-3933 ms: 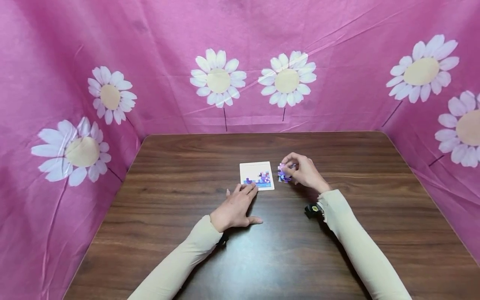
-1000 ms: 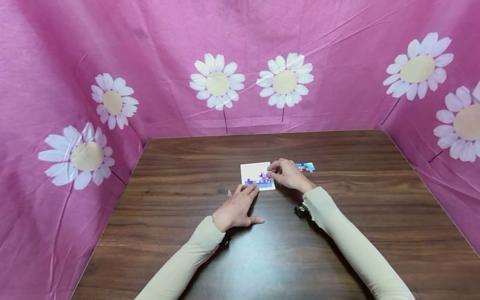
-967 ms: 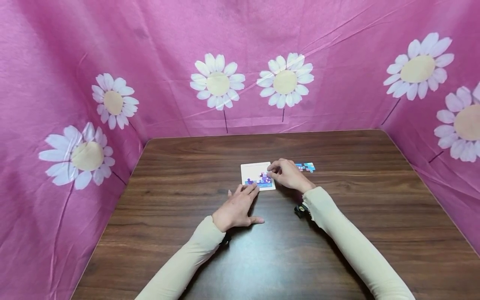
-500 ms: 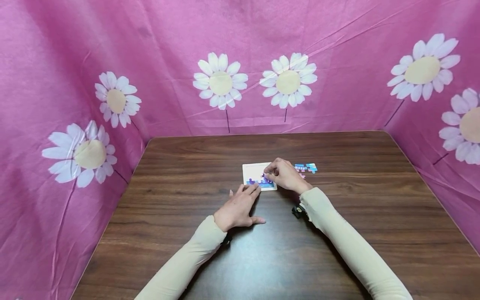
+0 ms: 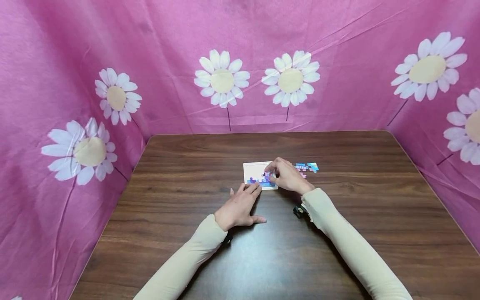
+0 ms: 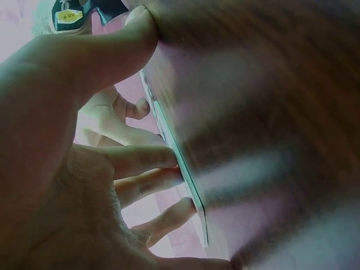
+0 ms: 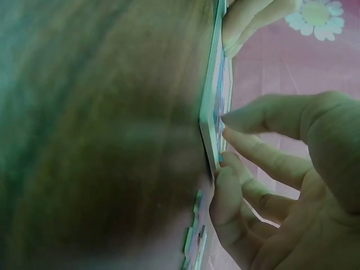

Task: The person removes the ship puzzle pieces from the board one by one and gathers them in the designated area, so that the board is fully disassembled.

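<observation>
A square white puzzle tray (image 5: 254, 168) lies on the table, its lower part filled with purple and blue pieces. My left hand (image 5: 236, 208) rests with spread fingers, their tips on the tray's near edge and the thumb out to the right. Over the tray's right side, my right hand (image 5: 288, 176) has its curled thumb and index finger around a small jigsaw piece (image 5: 268, 174), right at the tray's surface. Most of that piece is hidden by the fingers. The right wrist view shows both fingertips close together on the tray (image 7: 209, 112).
Several loose jigsaw pieces (image 5: 313, 167) lie right of the tray, partly behind the right hand. The brown wooden table (image 5: 356, 225) reaches back to a pink curtain (image 5: 168, 41) printed with daisies. Each wrist carries a dark strapped-on device (image 5: 299, 211).
The right hand has moved left from the loose pieces to the tray; over the last second its thumb and index finger shift slightly there and spread a little. The left hand stays put.
</observation>
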A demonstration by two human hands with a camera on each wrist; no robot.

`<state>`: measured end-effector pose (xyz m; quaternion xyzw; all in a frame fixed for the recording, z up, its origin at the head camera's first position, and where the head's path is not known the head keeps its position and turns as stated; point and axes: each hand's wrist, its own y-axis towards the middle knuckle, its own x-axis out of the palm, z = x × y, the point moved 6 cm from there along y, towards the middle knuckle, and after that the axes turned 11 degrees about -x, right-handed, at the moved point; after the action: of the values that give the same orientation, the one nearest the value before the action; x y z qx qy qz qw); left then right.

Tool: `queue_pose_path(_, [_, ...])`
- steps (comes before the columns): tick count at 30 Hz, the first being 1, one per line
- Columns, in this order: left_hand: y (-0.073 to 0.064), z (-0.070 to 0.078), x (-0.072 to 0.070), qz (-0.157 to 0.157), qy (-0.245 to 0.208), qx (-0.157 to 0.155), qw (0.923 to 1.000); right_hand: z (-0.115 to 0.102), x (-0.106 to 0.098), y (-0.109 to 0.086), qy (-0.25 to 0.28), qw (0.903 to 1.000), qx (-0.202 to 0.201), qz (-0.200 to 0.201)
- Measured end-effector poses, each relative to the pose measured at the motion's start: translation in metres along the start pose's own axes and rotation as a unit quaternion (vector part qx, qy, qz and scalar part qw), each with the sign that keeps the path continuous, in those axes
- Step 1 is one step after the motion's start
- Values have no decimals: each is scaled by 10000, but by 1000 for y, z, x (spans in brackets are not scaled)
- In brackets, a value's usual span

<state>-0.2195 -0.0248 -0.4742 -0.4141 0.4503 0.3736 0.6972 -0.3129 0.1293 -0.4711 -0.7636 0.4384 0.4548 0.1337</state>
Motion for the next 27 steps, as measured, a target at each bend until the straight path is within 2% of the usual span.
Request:
queue_pose_path(7, [1,0,1,0,-15,-32,10000,1,-1,0,101,9999,-17,35])
queue_pose_path(17, [0,1,0,-68,-39,-48,10000,3,-3,1,593,9980,126,164])
queue_pose_path(27, [0,1,1,-67,36,-46,10000,4,-6,-1,731,9966,76,363])
